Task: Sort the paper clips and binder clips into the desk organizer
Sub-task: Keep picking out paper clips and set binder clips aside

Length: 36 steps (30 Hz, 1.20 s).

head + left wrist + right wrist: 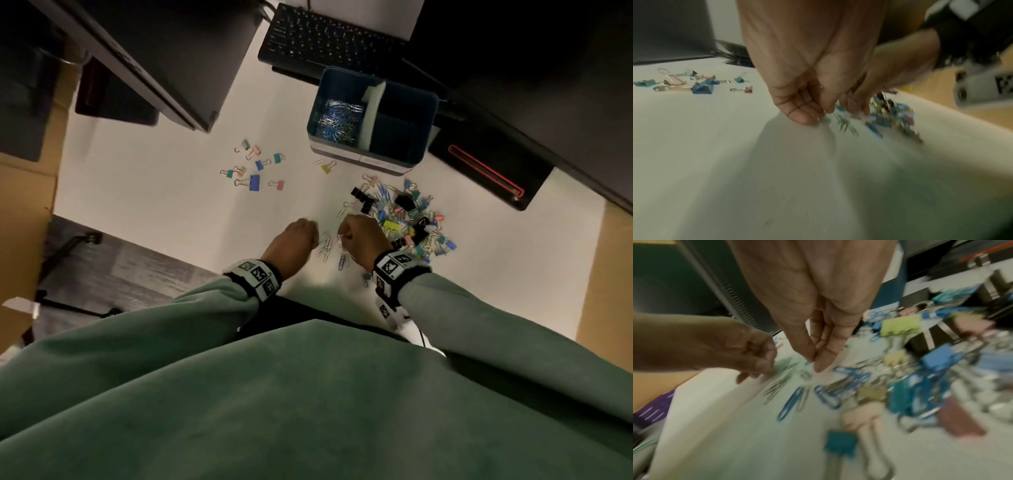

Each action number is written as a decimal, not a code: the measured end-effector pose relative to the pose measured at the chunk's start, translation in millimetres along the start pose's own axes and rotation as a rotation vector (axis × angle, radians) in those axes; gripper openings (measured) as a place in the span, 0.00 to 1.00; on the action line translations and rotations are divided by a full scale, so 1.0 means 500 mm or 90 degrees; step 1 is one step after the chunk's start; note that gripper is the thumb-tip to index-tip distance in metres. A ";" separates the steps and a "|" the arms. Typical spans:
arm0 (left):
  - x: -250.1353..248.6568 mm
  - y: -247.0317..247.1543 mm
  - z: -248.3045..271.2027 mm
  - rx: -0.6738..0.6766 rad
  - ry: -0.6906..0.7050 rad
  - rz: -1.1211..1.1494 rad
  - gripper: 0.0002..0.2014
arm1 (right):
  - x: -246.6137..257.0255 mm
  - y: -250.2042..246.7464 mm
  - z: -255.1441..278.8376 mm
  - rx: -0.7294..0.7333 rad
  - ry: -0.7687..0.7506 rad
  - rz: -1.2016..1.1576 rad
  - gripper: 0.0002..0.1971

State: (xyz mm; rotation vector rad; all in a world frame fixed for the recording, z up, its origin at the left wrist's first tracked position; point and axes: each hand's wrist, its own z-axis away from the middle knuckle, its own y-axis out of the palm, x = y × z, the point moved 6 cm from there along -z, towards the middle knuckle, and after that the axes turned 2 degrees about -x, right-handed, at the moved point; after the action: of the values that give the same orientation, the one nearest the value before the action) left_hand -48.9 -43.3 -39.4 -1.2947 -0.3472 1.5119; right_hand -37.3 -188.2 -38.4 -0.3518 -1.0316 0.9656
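Note:
The blue desk organizer (397,145) stands at the back of the white desk, with paper clips (337,120) in its left compartment. A mixed pile of binder clips and paper clips (407,219) lies in front of it. My left hand (303,236) (818,113) is curled, with metal glints of paper clips at its fingertips. My right hand (356,236) (816,361) pinches a silver paper clip between thumb and forefinger at the pile's left edge. Loose paper clips (327,248) (789,395) lie between the hands. Both wrist views are blurred.
Several coloured binder clips (255,166) (701,86) lie apart to the left, and a yellow one (327,168) by the organizer. A keyboard (329,37) sits behind, a dark monitor (164,61) at back left, a black tray with red trim (486,174) at right.

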 end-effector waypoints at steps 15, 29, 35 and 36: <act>-0.088 -0.303 -0.196 -0.304 -0.063 0.199 0.08 | 0.156 -0.318 -0.178 -0.298 -0.083 -0.081 0.09; 0.031 -0.090 -0.107 -0.121 -0.012 -0.261 0.23 | -0.015 -0.013 0.019 0.004 -0.074 0.108 0.14; -0.005 0.002 0.030 -0.047 0.040 -0.182 0.32 | 0.003 0.015 0.023 0.096 -0.115 0.211 0.35; -0.015 0.018 0.036 -0.032 0.035 -0.159 0.34 | 0.002 0.018 0.026 0.101 -0.131 0.229 0.37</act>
State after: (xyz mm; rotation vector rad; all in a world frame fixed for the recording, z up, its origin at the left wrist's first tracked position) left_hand -69.7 -45.9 -35.8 -1.2780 -0.4948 1.2617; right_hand -52.7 -184.5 -37.0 -0.3168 -1.0899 1.4219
